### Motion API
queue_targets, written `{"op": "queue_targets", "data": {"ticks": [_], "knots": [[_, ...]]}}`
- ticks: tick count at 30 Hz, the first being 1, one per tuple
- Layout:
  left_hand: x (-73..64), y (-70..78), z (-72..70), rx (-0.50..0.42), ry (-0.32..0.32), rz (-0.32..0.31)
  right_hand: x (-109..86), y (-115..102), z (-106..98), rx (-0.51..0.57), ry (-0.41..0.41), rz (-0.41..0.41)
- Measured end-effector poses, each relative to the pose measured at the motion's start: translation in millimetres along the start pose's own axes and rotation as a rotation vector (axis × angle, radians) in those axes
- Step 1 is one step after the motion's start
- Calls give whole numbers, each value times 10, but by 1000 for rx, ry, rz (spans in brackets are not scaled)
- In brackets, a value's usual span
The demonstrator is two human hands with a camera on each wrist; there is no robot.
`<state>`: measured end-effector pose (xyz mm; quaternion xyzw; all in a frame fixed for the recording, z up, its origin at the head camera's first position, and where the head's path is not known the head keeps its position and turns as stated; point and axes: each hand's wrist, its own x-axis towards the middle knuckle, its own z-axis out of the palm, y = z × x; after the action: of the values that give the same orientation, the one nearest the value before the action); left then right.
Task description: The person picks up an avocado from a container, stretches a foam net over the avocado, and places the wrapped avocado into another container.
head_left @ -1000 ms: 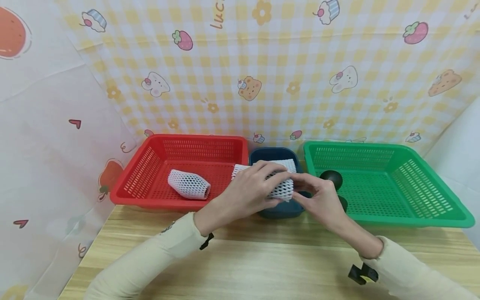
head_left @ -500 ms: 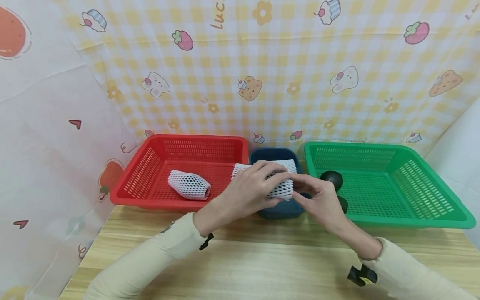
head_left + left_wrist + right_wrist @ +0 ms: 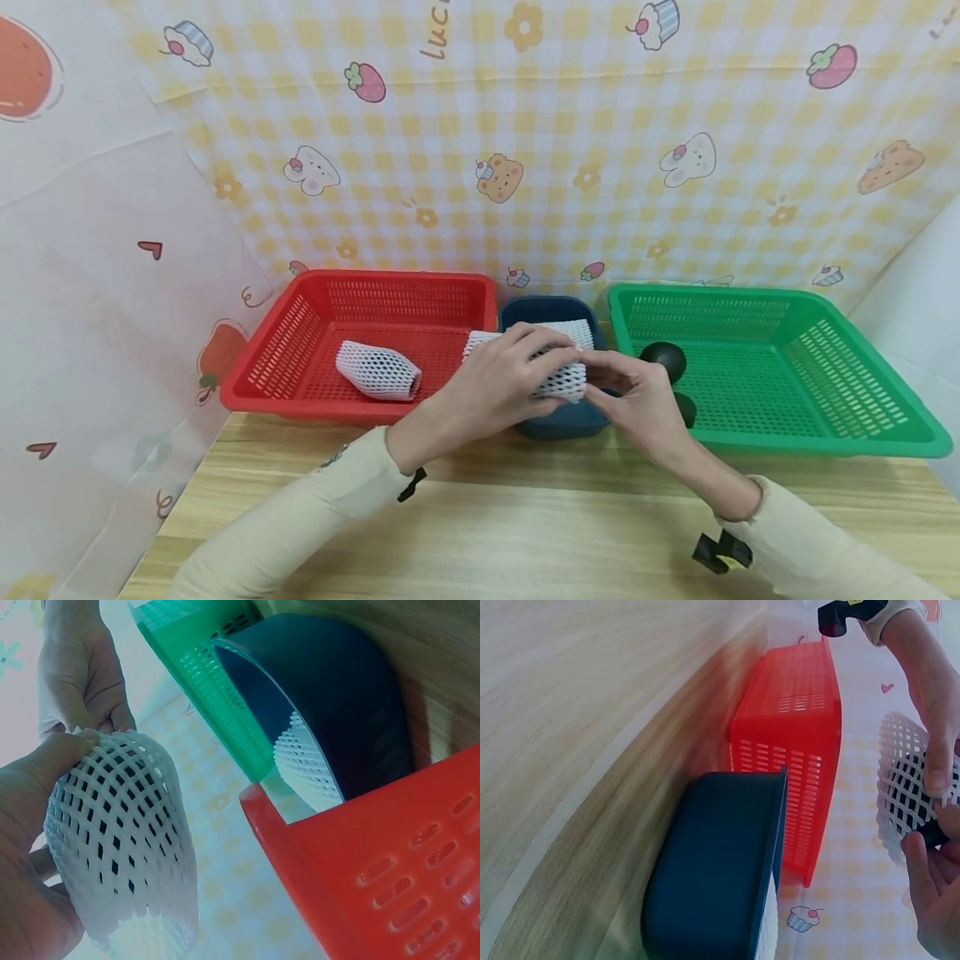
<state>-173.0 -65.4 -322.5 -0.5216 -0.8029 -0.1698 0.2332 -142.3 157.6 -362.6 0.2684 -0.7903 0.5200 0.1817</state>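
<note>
I have the table across six o'clock. The green basket sits at three o'clock, the red basket at nine, the bin between them. Above the bin's rim, the left hand grips the net, the right hand pinches its three o'clock end; something dark shows inside. Another net is in the bin, a third net in the red basket. Two dark balls rest at the green basket's nine o'clock side.

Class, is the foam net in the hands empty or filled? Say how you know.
Filled: a dark item shows through the holes of the foam net and at its end.
</note>
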Motion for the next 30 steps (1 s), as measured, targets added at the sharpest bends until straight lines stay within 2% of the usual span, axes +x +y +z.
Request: {"op": "queue_targets", "data": {"ticks": [5, 10, 12, 14, 18, 21, 25, 30], "knots": [[-13, -21, -18, -3, 5, -2, 2, -15, -69, 44, -51, -10], [-25, -50, -19, -2, 15, -4, 38, -22, -199, 88, -35, -56], [-28, -51, -15, 0, 15, 0, 61, -24, -244, 103, -41, -20], [-24, -46, -8, 2, 15, 6, 85, -27, -271, 119, -81, 43], [-1, -17, 16, 13, 15, 32, 144, -14, -251, 145, -228, 174], [26, 9, 34, 23, 16, 57, 196, 5, -195, 160, -328, 211], [46, 37, 50, 24, 11, 77, 246, 14, -131, 169, -384, 197], [30, 47, 50, 21, 1, 67, 256, 10, -90, 156, -373, 142]]}}
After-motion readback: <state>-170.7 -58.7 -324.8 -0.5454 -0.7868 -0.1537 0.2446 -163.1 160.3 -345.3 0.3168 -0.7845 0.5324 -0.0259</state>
